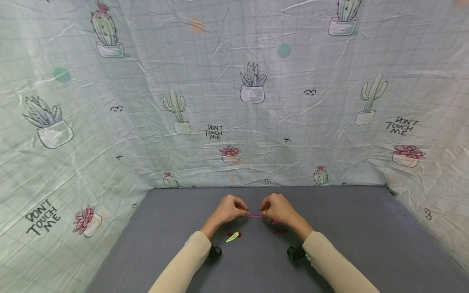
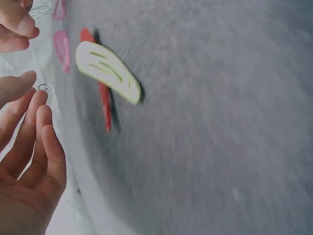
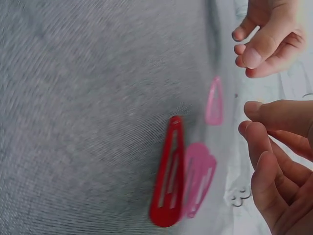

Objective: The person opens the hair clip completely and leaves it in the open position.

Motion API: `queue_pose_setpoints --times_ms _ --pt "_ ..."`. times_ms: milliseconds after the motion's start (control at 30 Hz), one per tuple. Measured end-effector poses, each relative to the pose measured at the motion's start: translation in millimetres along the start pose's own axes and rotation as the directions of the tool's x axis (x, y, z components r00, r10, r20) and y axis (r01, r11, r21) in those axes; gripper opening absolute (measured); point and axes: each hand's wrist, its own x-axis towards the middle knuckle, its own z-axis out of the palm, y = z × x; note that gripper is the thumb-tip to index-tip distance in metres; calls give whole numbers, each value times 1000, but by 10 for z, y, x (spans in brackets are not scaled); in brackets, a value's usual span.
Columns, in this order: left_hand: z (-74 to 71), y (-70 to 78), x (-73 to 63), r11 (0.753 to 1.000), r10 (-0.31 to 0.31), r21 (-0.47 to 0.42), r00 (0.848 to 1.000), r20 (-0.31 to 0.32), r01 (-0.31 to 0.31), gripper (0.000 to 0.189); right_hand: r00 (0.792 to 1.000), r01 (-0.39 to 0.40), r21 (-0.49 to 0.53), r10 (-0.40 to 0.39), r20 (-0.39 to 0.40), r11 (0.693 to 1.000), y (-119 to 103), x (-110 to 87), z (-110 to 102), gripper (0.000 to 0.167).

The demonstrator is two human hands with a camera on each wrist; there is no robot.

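Note:
A pink snap hair clip [image 1: 255, 215] lies on the grey table between my two hands, their fingertips overlapping its ends in the head view. My left hand [image 1: 229, 207] is at its left side, thumb and fingers loosely bent, with nothing visible between them in the left wrist view. From the right comes my right hand [image 1: 278, 209], its thumb and index fingertips close together above the table; nothing shows between them in the right wrist view. Nearer my left forearm, a yellow-green clip [image 2: 107, 71] lies across a red clip [image 2: 104, 105].
By my right wrist, another red clip [image 3: 167, 181] lies beside a second pink clip [image 3: 200, 176]. A curtain [image 1: 253, 122] printed with cacti hangs behind the table [image 1: 165, 240] and along its sides. Black wrist cameras [image 1: 296, 253] sit under both sleeves.

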Motion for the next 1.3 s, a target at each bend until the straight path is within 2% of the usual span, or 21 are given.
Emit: queue_pose_setpoints --times_ms 267,500,767,1100,1300 --pt "-201 -27 -257 1000 -14 -25 1000 -27 13 5 998 51 99 -54 26 994 -222 -82 -33 8" --pt "-318 -102 -526 999 -17 -47 998 -60 14 5 983 163 144 -174 62 976 -394 -131 116 10" --pt "-337 -125 -776 1000 -1 -15 1000 -2 1 3 967 189 188 -216 136 964 -479 -122 366 11" --pt "-283 -202 -887 1000 8 4 999 54 -8 8 956 200 143 -225 188 969 -479 -89 525 13" --pt "-287 -210 -906 1000 -8 26 993 122 5 15 954 171 135 -198 226 976 -482 -87 570 12"
